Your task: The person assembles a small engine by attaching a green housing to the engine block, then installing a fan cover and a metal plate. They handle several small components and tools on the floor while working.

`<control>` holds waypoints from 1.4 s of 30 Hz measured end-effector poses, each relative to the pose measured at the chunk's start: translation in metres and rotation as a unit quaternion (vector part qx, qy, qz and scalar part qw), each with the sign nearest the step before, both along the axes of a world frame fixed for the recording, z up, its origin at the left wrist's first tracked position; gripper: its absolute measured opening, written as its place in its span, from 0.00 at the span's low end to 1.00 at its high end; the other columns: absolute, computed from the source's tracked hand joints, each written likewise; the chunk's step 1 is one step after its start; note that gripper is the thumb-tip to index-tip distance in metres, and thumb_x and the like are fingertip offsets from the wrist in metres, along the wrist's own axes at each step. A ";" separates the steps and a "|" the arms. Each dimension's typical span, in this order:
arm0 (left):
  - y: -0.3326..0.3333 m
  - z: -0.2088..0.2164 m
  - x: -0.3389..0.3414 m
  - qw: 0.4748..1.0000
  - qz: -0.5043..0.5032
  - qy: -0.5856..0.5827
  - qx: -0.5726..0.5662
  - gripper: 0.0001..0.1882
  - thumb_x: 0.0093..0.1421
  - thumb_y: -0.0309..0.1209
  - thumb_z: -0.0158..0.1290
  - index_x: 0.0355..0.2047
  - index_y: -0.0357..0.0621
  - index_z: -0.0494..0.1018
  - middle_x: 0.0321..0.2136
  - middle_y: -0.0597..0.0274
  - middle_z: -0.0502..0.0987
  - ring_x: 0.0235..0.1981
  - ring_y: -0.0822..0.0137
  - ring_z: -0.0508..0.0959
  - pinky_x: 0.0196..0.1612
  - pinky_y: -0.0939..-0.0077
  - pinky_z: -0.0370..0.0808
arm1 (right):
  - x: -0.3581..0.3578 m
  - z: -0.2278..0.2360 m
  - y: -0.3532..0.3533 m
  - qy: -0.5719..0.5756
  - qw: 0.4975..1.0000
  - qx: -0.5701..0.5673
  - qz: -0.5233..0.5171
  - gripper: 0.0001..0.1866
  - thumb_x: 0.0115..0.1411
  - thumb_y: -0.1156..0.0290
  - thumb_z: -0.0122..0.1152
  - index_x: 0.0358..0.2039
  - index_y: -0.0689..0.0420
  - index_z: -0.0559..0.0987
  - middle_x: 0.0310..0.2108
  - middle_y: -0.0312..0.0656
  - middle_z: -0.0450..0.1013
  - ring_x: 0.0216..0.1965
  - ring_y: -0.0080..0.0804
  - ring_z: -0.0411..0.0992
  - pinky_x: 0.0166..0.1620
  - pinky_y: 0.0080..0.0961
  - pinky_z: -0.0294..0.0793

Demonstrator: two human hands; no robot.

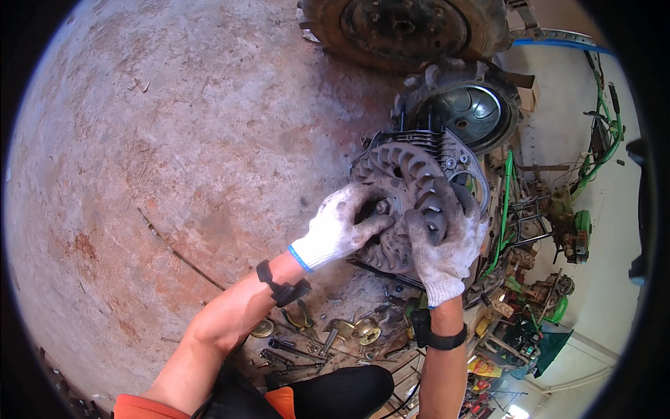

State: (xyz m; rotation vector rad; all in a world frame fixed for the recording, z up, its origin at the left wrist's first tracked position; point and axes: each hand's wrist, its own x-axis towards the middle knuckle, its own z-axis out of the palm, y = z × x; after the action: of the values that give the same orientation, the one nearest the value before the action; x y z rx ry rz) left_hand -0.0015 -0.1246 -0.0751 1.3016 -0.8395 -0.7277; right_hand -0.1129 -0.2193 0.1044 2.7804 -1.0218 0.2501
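"Flywheel (398,199), grey and vaned: which way is it pointing in the head view?"

"Its vaned face is turning up toward the camera, with the hub nut (382,207) pointing outward; its round outline is looking longest from the top of the view toward the bottom; it is sitting against the finned engine (429,143)."

"And where is it lying relative to the hands?"

"It is lying between them; the gloved left hand (337,227) is reaching in from its left side, the gloved right hand (452,241) is covering part of its right side."

"What are the fingers doing?"

"On the left, thumb and fingers are curving apart around the hub nut; I cannot tell whether they are pinching it; on the right, thumb and fingers are bending against the flywheel, a gap showing between them; I cannot tell how firmly they are gripping."

"What else is lying about?"

"A treaded wheel (457,112) is standing just beyond the engine; a brass-coloured cup (367,331) and metal tools (296,349) are lying on the floor (174,105), nearer the person's knees."
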 end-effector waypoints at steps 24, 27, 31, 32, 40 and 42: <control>-0.007 -0.014 -0.004 0.990 0.039 -0.097 -0.093 0.22 0.66 0.31 0.68 0.59 0.37 0.83 0.47 0.43 0.86 0.47 0.41 0.87 0.52 0.52 0.84 | -0.003 -0.003 -0.001 -0.009 1.000 0.001 -0.013 0.33 0.59 0.67 0.79 0.67 0.44 0.87 0.62 0.45 0.79 0.62 0.52 0.75 0.67 0.51 0.72; -0.007 -0.017 -0.005 0.988 0.044 -0.106 -0.098 0.22 0.66 0.31 0.68 0.59 0.37 0.83 0.48 0.42 0.86 0.47 0.40 0.87 0.52 0.51 0.84 | -0.002 -0.003 -0.001 -0.006 1.000 -0.003 -0.008 0.33 0.58 0.67 0.79 0.67 0.43 0.87 0.62 0.45 0.79 0.62 0.52 0.75 0.67 0.51 0.73; -0.007 -0.019 -0.006 0.986 0.055 -0.119 -0.103 0.22 0.66 0.30 0.68 0.59 0.37 0.83 0.48 0.42 0.86 0.48 0.40 0.87 0.52 0.51 0.84 | -0.001 -0.002 -0.001 -0.007 1.000 -0.004 -0.003 0.32 0.58 0.67 0.78 0.66 0.43 0.87 0.62 0.45 0.79 0.62 0.52 0.75 0.67 0.51 0.73; -0.008 -0.019 -0.006 0.985 0.058 -0.120 -0.107 0.22 0.66 0.30 0.68 0.59 0.37 0.83 0.48 0.42 0.86 0.48 0.40 0.87 0.52 0.51 0.84 | -0.001 -0.002 -0.001 -0.009 1.000 -0.002 -0.001 0.32 0.58 0.66 0.78 0.66 0.43 0.87 0.62 0.44 0.79 0.62 0.52 0.75 0.67 0.51 0.73; -0.003 -0.015 -0.005 0.997 0.019 -0.040 -0.069 0.22 0.66 0.30 0.70 0.59 0.38 0.83 0.50 0.44 0.86 0.48 0.46 0.88 0.52 0.55 0.85 | -0.001 -0.001 0.000 -0.001 1.000 0.001 -0.020 0.32 0.57 0.66 0.78 0.65 0.45 0.88 0.62 0.44 0.79 0.63 0.52 0.75 0.67 0.51 0.73; 0.000 -0.013 -0.005 0.999 0.008 -0.019 -0.045 0.21 0.67 0.31 0.70 0.59 0.39 0.83 0.50 0.46 0.86 0.48 0.50 0.88 0.52 0.57 0.85 | -0.001 -0.001 0.000 -0.003 1.000 0.000 -0.018 0.32 0.58 0.66 0.78 0.65 0.45 0.88 0.62 0.44 0.79 0.63 0.51 0.75 0.67 0.51 0.73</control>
State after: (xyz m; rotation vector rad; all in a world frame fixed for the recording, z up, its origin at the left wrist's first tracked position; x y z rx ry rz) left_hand -0.0064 -0.1250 -0.0879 1.2438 -0.8818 -0.6475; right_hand -0.1143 -0.2193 0.1031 2.7596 -1.0707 0.2534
